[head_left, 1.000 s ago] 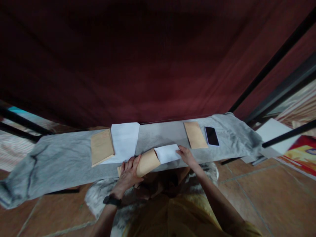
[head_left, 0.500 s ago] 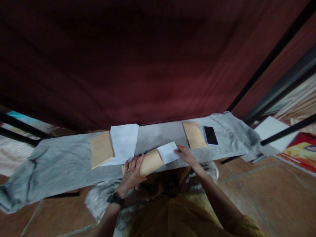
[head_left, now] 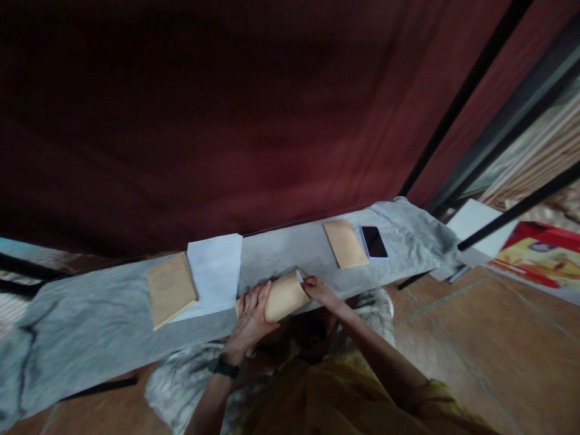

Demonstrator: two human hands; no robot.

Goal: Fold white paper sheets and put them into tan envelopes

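Note:
A brown paper envelope [head_left: 286,297] lies at the near edge of the cloth-covered bench, its mouth facing right. My left hand [head_left: 254,314] grips its left end, fingers across the top and thumb along the near side. At the mouth, my right hand [head_left: 318,290] is closed in a pinch on a folded white paper [head_left: 299,277]. Only a small bit of that paper shows; the rest is inside the envelope. Left of my hands, a stack of brown envelopes [head_left: 171,289] partly covers white sheets [head_left: 215,269]. Another brown envelope [head_left: 345,243] lies to the right.
A phone [head_left: 374,241] rests beside the right-hand envelope. Grey cloth [head_left: 99,326] covers the narrow bench. Behind it hangs a dark red curtain [head_left: 272,151]. Black metal bars [head_left: 466,96] stand at both sides, and a red and yellow box [head_left: 539,260] is at the far right.
My right hand has moved left toward the envelope, and the white paper has slid almost fully into it. My left hand still holds the envelope. The view has shifted slightly.

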